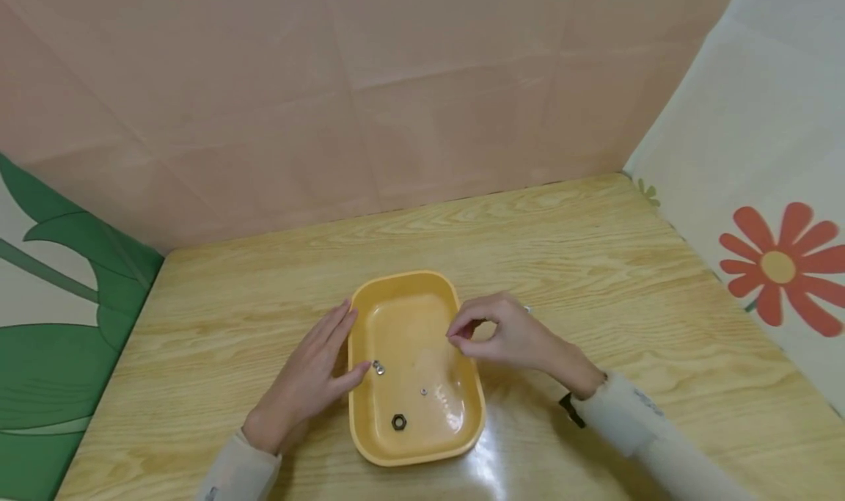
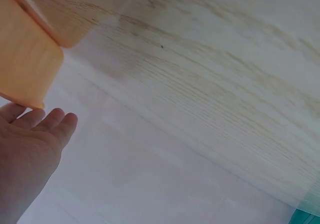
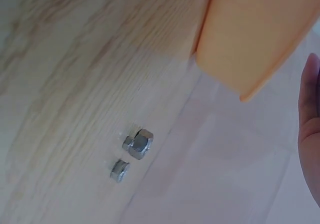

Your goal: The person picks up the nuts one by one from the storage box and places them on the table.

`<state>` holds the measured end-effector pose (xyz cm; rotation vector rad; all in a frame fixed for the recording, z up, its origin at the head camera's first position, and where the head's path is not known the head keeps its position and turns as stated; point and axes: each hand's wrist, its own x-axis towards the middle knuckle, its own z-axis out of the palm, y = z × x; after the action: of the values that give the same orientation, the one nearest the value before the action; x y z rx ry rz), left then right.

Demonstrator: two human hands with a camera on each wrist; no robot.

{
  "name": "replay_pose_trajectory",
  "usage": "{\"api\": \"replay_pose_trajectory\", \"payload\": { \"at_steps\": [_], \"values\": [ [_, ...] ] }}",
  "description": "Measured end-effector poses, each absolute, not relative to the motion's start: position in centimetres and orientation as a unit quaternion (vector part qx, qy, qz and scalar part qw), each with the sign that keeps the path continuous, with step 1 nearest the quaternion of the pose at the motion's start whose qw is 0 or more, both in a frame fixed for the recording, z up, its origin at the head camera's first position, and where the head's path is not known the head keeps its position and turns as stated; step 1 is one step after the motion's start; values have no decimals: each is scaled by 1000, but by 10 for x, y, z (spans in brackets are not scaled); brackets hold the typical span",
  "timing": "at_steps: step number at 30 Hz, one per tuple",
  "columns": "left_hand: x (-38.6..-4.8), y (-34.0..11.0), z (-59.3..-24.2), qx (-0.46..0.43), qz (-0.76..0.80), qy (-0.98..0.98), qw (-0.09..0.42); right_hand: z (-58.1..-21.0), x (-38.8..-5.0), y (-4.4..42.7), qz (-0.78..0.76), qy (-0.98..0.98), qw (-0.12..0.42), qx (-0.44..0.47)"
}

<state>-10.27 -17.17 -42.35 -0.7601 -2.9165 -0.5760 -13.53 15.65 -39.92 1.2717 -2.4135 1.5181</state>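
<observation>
A yellow-orange tray (image 1: pixel 416 460) stands on the table. Inside it lie small silver nuts (image 1: pixel 378 368) near the left wall, a tiny silver nut (image 1: pixel 424 392) and a larger black hex nut (image 1: pixel 394 422). My left hand (image 1: pixel 310 372) rests against the tray's left rim, fingers extended and thumb over the edge. Above the right rim is my right hand (image 1: pixel 505 332), its thumb and fingertips brought together; whether anything small sits between them is hidden. In the right wrist view, silver nuts (image 3: pixel 139 144) lie on the table beside the tray, one smaller (image 3: pixel 119 170).
The wood-grain table (image 1: pixel 594 251) ends at a pink backdrop (image 1: pixel 396 119). A white sheet with a red flower (image 1: pixel 779 266) borders the right side, and green printed leaves (image 1: pixel 46 369) border the left. A silver piece (image 1: pixel 527 309) shows just behind the right hand.
</observation>
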Motion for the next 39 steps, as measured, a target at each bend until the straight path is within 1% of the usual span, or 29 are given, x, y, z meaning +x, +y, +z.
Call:
{"api": "replay_pose_trajectory", "payload": {
  "at_steps": [2,5,12,15,22,32,39],
  "values": [
    [-103,-172,-423,-249,-189,-949,37,-398,-135,159,500,-775,3,385],
    [-103,-172,-423,-252,-186,-949,37,-397,-136,163,513,-769,16,381],
    [-105,-173,-423,-249,-185,-950,29,-395,-138,168,479,-746,109,449],
    [-105,-173,-423,-251,-186,-949,34,-393,-137,170,464,-745,120,465],
    [-104,-173,-425,-255,-188,-947,50,-392,-139,181,401,-780,113,466],
    [-104,-174,-424,-241,-190,-951,23,-401,-146,202,355,-813,124,444],
    [-103,-173,-424,-240,-189,-952,20,-408,-153,217,341,-840,94,411]
  ]
}}
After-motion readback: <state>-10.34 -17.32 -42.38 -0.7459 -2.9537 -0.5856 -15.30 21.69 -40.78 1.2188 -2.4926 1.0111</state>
